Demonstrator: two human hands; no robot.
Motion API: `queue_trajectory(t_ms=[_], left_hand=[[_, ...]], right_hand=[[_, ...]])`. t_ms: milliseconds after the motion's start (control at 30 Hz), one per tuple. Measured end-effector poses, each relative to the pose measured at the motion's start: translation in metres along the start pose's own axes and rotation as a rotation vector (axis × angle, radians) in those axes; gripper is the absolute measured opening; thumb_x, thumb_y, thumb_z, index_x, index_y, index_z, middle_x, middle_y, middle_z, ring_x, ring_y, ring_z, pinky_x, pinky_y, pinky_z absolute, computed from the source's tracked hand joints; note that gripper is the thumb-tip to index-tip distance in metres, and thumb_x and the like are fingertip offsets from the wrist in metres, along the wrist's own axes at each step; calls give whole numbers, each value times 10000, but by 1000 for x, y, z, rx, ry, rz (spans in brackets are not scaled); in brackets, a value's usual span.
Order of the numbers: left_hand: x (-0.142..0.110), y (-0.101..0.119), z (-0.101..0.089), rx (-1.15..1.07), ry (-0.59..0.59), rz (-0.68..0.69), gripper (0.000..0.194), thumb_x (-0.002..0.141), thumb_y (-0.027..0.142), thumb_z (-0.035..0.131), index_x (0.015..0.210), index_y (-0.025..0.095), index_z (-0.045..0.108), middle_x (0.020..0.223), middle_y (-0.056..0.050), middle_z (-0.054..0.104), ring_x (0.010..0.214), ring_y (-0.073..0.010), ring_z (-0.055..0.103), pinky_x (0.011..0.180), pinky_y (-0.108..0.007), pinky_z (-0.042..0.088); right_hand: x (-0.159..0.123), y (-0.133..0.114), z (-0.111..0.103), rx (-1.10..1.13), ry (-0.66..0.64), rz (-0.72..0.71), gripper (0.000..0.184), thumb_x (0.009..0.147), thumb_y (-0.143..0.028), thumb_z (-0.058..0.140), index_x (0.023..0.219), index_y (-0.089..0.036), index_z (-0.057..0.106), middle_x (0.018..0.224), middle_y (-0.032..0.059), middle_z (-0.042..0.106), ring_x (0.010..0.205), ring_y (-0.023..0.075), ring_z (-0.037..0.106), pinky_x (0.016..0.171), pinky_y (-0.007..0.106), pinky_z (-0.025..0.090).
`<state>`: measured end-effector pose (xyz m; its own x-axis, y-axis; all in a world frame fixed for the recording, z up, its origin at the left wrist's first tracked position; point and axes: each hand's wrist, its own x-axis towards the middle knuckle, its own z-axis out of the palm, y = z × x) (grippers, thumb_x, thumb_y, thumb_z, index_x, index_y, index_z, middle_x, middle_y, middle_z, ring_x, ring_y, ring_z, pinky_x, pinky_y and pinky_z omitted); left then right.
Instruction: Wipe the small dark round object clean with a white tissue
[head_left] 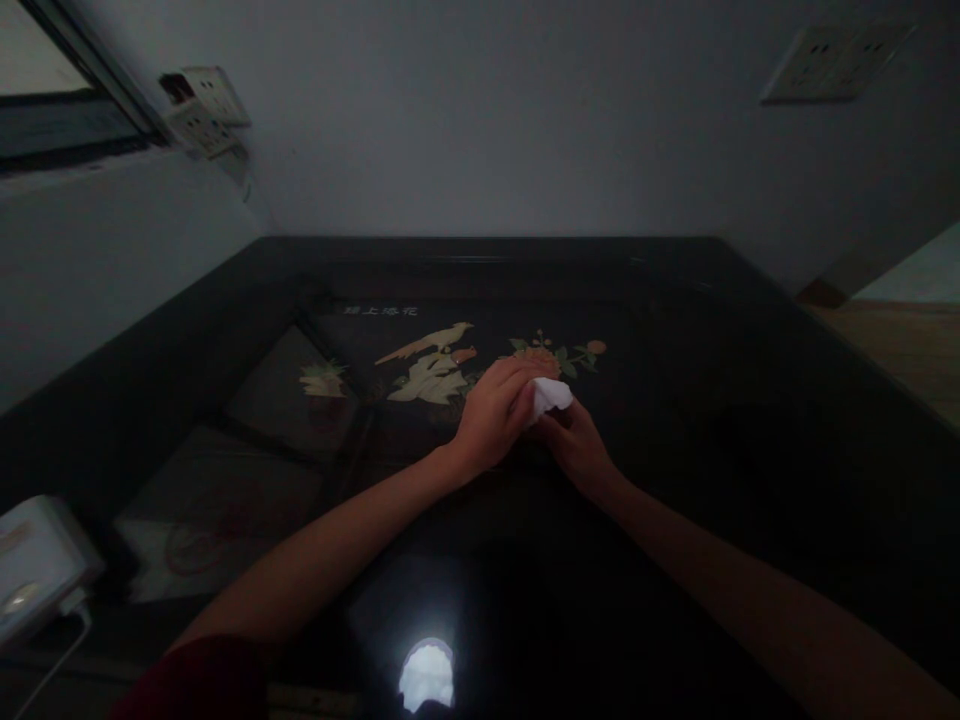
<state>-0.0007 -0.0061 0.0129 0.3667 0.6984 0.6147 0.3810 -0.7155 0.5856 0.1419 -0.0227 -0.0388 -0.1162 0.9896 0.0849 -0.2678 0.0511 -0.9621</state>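
fingers of the left hand curl beside the white wad, the thumb at its left edge; those of the right hand come in from the lower right and bend under its near edge. so the wad is grasped between the 2 hands, though how firmly i cannot tell. it is at or just over the dark table, by the flower; the dim light hides whether it touches.

it looks like crumpled tissue: i judge it very light, soft, not slippery, and quick to tear if wet or tugged from 2 sides. the gathered middle seems the best hold, better than a loose edge. the table, being glossy, should give it little drag.

farther out, the bird design lies left of the hands, a white device with a cable sits at the near left, and sockets are on the wall.
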Motion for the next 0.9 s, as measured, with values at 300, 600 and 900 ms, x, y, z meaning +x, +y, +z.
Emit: queue_trajectory(t_ms=[300,600,900], left_hand=[[0,-16,12,-646,190,-648,384,887,474,433,873,144,628,804,-52,649,737,-166,578,707,-283,463],[0,-19,18,-800,255,-790,361,883,446,453,865,135,634,817,-60,672,737,-165,599,714,-295,470],[-5,-2,6,-100,100,-76,371,977,374,305,1051,163,601,1101,-108,644,1069,-195,565,949,-365,438]], right_hand=[[-3,0,-2,75,-7,50,452,651,-459,798,984,-245,579,997,31,670,943,220,641,915,420,501],[-1,-1,1,181,-52,43,451,631,-464,814,956,-237,600,999,22,654,929,211,641,864,429,557],[-2,5,-4,68,-41,-1,432,695,-471,754,1023,-253,577,1030,38,642,950,217,613,855,387,505]])
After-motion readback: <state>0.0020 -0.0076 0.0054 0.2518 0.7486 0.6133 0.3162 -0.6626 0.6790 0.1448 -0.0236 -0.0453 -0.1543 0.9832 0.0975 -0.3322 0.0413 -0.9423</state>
